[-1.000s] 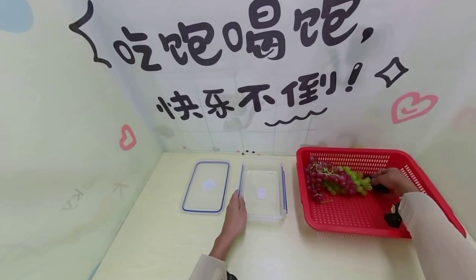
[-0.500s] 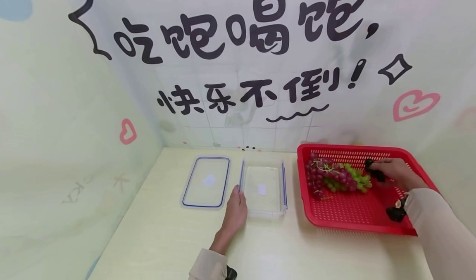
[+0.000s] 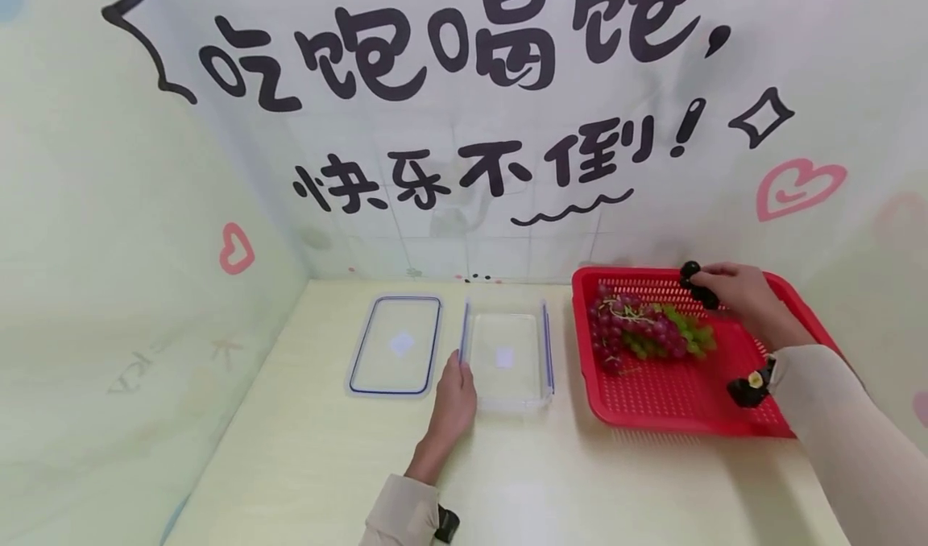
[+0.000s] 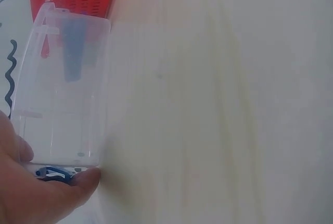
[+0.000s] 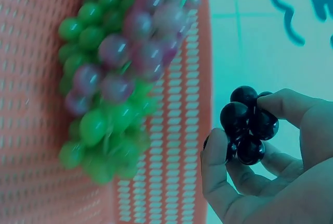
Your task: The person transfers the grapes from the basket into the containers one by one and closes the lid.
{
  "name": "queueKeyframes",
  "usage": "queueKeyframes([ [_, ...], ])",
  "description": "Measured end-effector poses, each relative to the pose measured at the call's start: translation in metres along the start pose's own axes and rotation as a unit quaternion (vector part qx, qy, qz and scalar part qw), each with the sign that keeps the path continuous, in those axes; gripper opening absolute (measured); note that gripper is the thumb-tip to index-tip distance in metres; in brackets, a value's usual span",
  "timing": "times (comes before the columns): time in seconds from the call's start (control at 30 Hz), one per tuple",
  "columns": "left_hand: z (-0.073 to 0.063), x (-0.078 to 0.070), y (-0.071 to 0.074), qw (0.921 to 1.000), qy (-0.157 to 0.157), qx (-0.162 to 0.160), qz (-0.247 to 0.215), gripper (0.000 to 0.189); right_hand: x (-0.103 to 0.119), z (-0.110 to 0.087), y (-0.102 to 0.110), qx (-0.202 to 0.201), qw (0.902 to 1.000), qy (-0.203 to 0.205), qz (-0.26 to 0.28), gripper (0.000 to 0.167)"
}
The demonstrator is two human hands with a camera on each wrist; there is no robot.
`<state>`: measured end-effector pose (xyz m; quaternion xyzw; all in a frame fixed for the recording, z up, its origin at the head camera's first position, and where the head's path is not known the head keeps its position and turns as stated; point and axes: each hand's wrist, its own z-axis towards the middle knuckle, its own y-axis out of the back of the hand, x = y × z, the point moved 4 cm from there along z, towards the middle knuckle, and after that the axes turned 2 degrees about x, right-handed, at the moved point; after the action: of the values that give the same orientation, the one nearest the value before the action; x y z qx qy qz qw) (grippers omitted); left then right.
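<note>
Glossy, smooth black grapes (image 5: 237,119) in right hand (image 3: 750,295); perforated plastic basket (image 3: 696,405) below; clear, smooth plastic box (image 3: 500,386) against left hand (image 3: 453,397).

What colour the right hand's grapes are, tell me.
The grapes are black, best seen in the right wrist view.

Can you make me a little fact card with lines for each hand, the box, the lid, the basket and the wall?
Left hand: holds the left side of the clear box
Right hand: pinches black grapes
Box: open, on the table
Lid: flat, left of the box, blue edging
Basket: red, holding purple grapes and green grapes
Wall: big black writing, pink hearts
</note>
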<state>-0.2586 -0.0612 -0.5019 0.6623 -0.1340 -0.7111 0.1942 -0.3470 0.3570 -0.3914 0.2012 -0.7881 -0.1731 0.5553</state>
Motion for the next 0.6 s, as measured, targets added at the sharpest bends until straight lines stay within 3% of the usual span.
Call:
queueKeyframes([
  [0.3,0.002,0.002,0.001,0.9999,0.013,0.002,-0.005,0.045,0.038,-0.004,-0.022,0.035,0.9984,0.044,0.004,0.064],
  [0.6,0.002,0.0,-0.002,1.0,0.009,-0.002,0.002,0.044,0.061,-0.012,-0.039,0.041,0.9972,0.056,0.027,0.061],
])
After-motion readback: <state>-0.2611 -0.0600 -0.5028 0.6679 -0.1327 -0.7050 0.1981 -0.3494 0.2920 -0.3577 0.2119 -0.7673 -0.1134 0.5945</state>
